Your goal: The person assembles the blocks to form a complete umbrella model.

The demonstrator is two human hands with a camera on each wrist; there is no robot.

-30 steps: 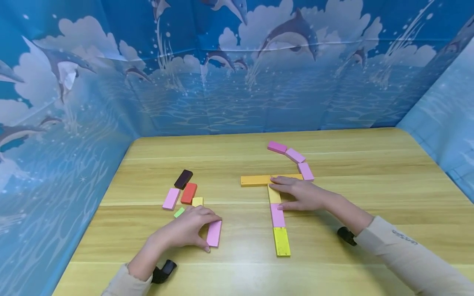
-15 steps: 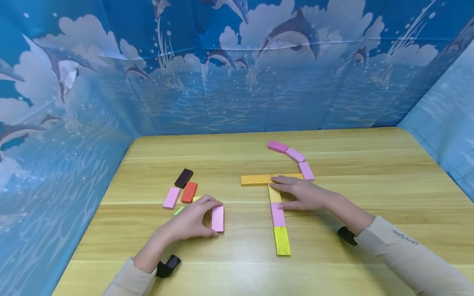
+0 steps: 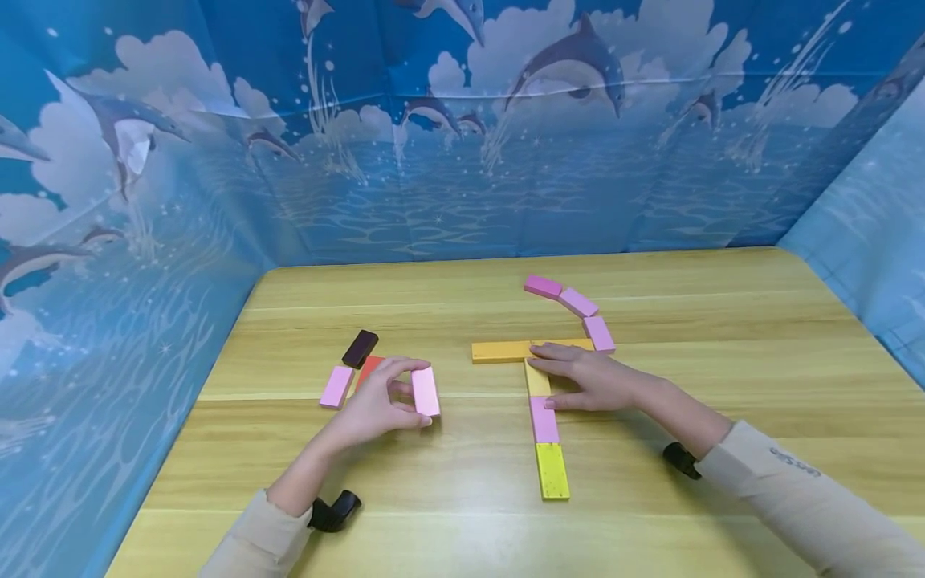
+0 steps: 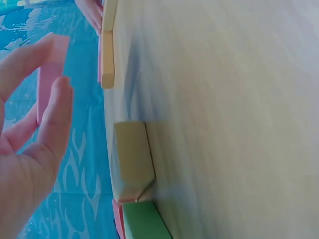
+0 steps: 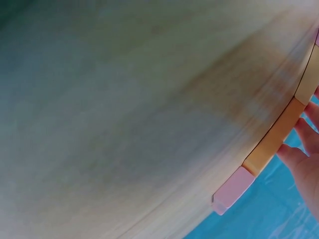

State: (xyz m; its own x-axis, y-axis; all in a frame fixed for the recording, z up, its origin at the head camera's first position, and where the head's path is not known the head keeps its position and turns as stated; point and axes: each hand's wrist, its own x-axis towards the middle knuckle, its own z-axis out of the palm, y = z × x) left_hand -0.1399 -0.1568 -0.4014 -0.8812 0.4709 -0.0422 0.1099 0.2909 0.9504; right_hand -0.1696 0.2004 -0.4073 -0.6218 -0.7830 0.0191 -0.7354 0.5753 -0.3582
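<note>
My left hand [image 3: 370, 411] pinches a pink rectangular block [image 3: 425, 392] by its two ends, between thumb and fingers. The left wrist view shows this held block [image 4: 49, 79] raised off the tabletop. My right hand [image 3: 596, 381] rests with extended fingers on an orange bar [image 3: 499, 352] and the pale yellow block [image 3: 535, 379] below it. Its thumb touches a pink block [image 3: 544, 425] in the same column, which ends in a bright yellow block [image 3: 552, 472]. In the right wrist view, fingers [image 5: 306, 137] lie along the orange bar [image 5: 274, 139]. Part of that bar is hidden under the hand.
Curving up from the bar's right end are several pink blocks [image 3: 578, 302]. Left of my left hand lie a dark block [image 3: 360, 348], a pink block [image 3: 336, 387] and a partly covered red block [image 3: 369, 368]. Yellow [image 4: 133, 154] and green [image 4: 145, 219] blocks appear in the left wrist view.
My left hand has carried the pink block up and away from the table's near side, off the surface, now covering the small yellow and green blocks. My right hand stays put.
</note>
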